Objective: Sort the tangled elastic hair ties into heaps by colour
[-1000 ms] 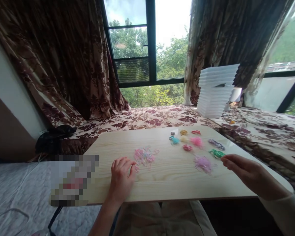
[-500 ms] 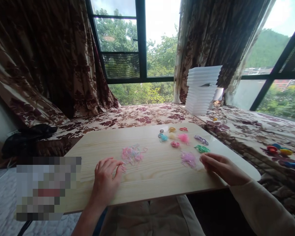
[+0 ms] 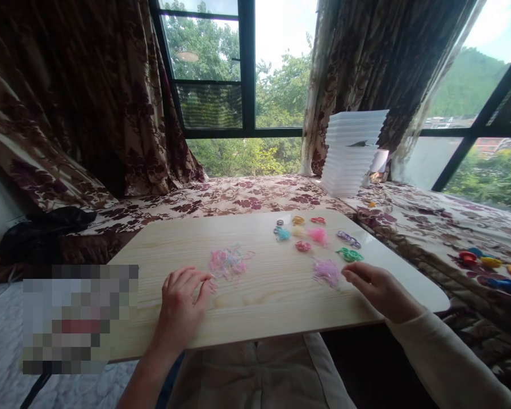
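Tiny loops that look like rubber bands lie in small piles on the table. My left hand (image 3: 185,298) rests on the wood, fingers bent and thumb apart, its tips at the near edge of a mixed pastel pile (image 3: 229,263). A few pink bands lie by those fingertips. Beside a light purple pile (image 3: 326,273) is my right hand (image 3: 377,289), its thumb and fingers pinched together; whatever is between them is hidden. Just beyond it are green loops (image 3: 350,254) and dark purple loops (image 3: 348,239). Pink bands (image 3: 318,236) and blue bands (image 3: 283,234) lie farther back.
The pale wooden table (image 3: 255,318) has rounded corners. Behind it a white ridged stack (image 3: 352,156) stands on a flower-patterned cover (image 3: 247,196). Colourful plastic pieces (image 3: 491,262) lie at the right, and a black bag (image 3: 42,230) at the left. A blurred patch hides the table's left corner.
My right hand has shifted slightly left, closer to the light purple pile. My left hand stays at the mixed pile. The whole view has tilted a little.
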### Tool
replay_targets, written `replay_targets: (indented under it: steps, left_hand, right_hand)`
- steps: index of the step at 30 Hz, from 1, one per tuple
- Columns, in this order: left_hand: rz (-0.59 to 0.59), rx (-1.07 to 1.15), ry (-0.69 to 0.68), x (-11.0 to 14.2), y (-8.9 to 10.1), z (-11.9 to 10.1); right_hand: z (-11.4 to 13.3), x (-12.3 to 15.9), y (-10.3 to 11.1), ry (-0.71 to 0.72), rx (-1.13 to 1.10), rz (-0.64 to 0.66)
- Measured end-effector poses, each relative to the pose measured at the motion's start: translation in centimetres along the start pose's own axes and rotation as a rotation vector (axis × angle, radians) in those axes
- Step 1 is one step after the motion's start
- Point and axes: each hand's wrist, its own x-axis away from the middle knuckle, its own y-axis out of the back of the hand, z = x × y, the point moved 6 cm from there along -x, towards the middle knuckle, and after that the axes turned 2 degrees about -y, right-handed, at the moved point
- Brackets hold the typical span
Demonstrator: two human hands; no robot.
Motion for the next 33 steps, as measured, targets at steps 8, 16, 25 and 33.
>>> replay_targets:
  steps: [8,16,25,33]
  left_hand:
    - [0.033,0.001,0.010,-0.1,0.0,-0.1]
    - [0.047,-0.008,0.012,-0.1,-0.1,0.0]
    - [0.052,-0.014,0.005,0.0,0.0,0.0]
    - [0.047,-0.018,0.006,-0.1,0.0,-0.2]
  right_hand:
    - [3.0,0.9,-2.3,0.111,0.126,0.055]
    - [2.3,2.0,-1.0,0.121,0.176,-0.023]
    - [3.2,2.2,-1.8,0.167,0.208,-0.046]
    - [3.3,1.6,-3.1,0.194,0.346,0.025]
